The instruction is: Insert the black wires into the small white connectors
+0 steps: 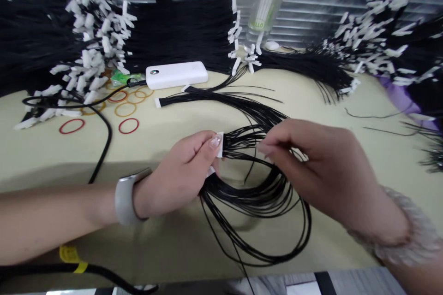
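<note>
My left hand [187,170] is closed round a wire harness, its thumb pressing on a white connector [220,145]. Thin black wires [245,186] run from this connector and from a second white end under the fingers, looping to the right. My right hand [311,170] is at the right of the loop, thumb and forefinger pinched together by the wires. Whatever lies between those fingertips, perhaps a wire end, is too small to make out. Behind the hands, more black wires with a white connector [158,103] lie on the table.
Stacks of black wires [183,27] with white connectors line the back, beside a clear bottle [265,7]. A white power bank [176,75] with a black cable [110,133] lies at left of centre. Rubber bands [128,126] are scattered nearby. Another wire pile [377,37] stands at right.
</note>
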A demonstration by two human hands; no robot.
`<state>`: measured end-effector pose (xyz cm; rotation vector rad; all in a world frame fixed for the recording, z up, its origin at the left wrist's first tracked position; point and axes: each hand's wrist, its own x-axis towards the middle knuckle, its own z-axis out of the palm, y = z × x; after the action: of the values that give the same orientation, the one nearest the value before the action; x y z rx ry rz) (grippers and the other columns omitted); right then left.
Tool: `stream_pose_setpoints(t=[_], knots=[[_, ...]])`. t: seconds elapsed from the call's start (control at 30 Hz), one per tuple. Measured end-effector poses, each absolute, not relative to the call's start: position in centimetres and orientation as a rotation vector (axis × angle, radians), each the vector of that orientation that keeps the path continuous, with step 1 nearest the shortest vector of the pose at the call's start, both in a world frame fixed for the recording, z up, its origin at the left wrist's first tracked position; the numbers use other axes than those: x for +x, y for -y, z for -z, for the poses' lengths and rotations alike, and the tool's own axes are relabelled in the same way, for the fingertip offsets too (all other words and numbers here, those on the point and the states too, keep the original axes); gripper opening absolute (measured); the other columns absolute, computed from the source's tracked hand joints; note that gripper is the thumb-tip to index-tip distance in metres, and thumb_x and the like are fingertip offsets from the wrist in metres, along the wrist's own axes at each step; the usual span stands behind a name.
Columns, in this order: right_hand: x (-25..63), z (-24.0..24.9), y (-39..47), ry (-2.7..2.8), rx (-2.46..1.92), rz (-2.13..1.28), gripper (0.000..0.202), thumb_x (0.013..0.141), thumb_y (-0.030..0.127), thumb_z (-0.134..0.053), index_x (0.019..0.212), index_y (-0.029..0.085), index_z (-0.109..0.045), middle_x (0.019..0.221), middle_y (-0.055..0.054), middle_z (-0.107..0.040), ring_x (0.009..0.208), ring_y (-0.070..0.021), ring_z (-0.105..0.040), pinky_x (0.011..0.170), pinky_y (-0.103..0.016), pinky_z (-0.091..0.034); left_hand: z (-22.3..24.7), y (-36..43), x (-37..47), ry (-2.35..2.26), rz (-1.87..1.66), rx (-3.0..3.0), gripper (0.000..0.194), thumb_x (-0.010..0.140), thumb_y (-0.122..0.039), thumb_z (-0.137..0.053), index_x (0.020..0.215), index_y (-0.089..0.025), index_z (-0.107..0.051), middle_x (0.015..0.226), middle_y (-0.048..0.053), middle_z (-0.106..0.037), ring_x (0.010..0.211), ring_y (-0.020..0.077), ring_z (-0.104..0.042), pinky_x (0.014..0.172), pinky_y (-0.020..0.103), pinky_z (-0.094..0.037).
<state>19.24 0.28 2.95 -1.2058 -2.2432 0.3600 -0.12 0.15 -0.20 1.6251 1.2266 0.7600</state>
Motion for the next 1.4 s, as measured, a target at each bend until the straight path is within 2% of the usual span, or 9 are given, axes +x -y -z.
stream_pose_setpoints(t=[0.13, 0.57, 0.83, 1.0, 1.27, 1.4], knots=[[18.7, -1.9, -0.2, 2.352, -1.103, -0.304, 0.007, 0.078, 0.012, -0.048, 0.078, 0.017, -0.053, 0.077, 0.001, -0.056, 0.069, -0.0068, -0.051, 0.06, -0.019, -0.04, 0.2, -0.2, -0.1, -1.167, -0.736, 1.6, 0.034, 0.087, -0.037, -0.03, 0.062, -0.017, -0.042, 0.055, -0.005, -0.045, 0.049, 0.0068, -0.04, 0.048, 0.018, -0.034], [18.7, -1.7, 0.0, 2.301, -0.98, -0.212, 0.008, 0.075, 0.009, -0.051, 0.079, 0.017, -0.053, 0.075, 0.001, -0.056, 0.067, -0.0053, -0.051, 0.06, -0.017, -0.043, 0.3, -0.3, -0.1, -1.12, -0.737, 1.658, 0.034, 0.087, -0.034, -0.029, 0.061, -0.016, -0.042, 0.053, -0.006, -0.043, 0.046, 0.005, -0.036, 0.045, 0.016, -0.031], [18.6, -1.1, 0.3, 2.367, -0.942, 0.082, 0.01, 0.072, 0.009, -0.053, 0.076, 0.018, -0.053, 0.084, 0.0, -0.06, 0.073, -0.0087, -0.054, 0.057, -0.019, -0.042, -0.1, -0.3, -0.1, -1.122, -0.708, 1.664, 0.036, 0.087, -0.034, -0.029, 0.06, -0.016, -0.044, 0.052, -0.005, -0.043, 0.046, 0.006, -0.037, 0.043, 0.017, -0.03], [19.0, -1.3, 0.1, 2.453, -0.866, 0.291, 0.007, 0.076, 0.012, -0.051, 0.076, 0.017, -0.054, 0.082, -0.002, -0.06, 0.073, -0.0116, -0.055, 0.057, -0.024, -0.042, -0.1, -0.4, 0.0, -1.116, -0.699, 1.679, 0.036, 0.087, -0.035, -0.029, 0.06, -0.016, -0.042, 0.053, -0.005, -0.042, 0.049, 0.0054, -0.038, 0.047, 0.016, -0.033], [18.8, -1.5, -0.1, 2.456, -0.873, 0.232, 0.015, 0.073, 0.004, -0.047, 0.074, 0.017, -0.055, 0.078, -0.001, -0.059, 0.07, -0.0104, -0.054, 0.058, -0.022, -0.042, 0.0, -0.3, -0.1, -1.099, -0.693, 1.704, 0.034, 0.087, -0.034, -0.03, 0.061, -0.016, -0.041, 0.054, -0.006, -0.04, 0.049, 0.0051, -0.037, 0.047, 0.015, -0.032], [18.6, -1.5, -0.2, 2.483, -0.919, 0.076, 0.016, 0.072, 0.004, -0.045, 0.074, 0.017, -0.054, 0.076, -0.001, -0.058, 0.067, -0.0095, -0.052, 0.057, -0.021, -0.04, -0.1, -0.2, -0.2, -1.087, -0.69, 1.699, 0.033, 0.087, -0.033, -0.03, 0.061, -0.016, -0.041, 0.054, -0.006, -0.041, 0.049, 0.0054, -0.037, 0.047, 0.016, -0.032]])
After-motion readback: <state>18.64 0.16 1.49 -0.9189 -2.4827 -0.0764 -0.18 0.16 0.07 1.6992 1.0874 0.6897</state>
